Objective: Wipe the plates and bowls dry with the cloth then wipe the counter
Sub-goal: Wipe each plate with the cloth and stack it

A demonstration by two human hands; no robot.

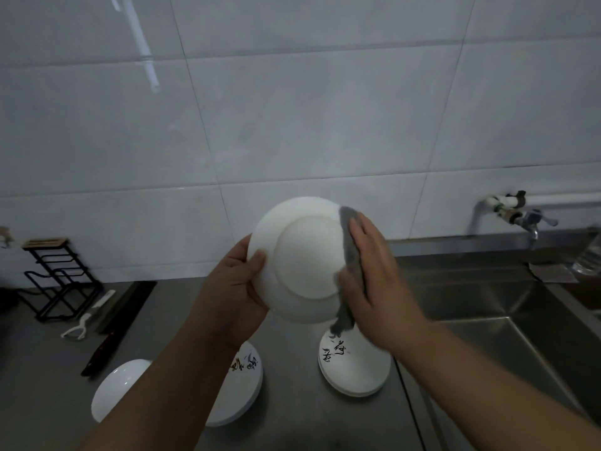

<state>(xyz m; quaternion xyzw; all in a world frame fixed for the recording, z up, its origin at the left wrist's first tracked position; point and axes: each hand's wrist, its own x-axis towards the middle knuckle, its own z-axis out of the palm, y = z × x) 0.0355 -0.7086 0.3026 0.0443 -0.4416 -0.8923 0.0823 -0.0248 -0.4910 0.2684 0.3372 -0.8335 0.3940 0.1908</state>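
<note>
Dim, prob. slight blur, edges warped

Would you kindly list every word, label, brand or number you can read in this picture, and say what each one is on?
Nothing here can be quoted with confidence.
Plate stack on the right: black brush-style characters, too blurred to read.
Plate stack under the left forearm: black brush-style marks, partly hidden and blurred, not readable.
Held plate, gripped by the left hand: its underside shows no text.
Cloth under the right hand: no label seen.
</note>
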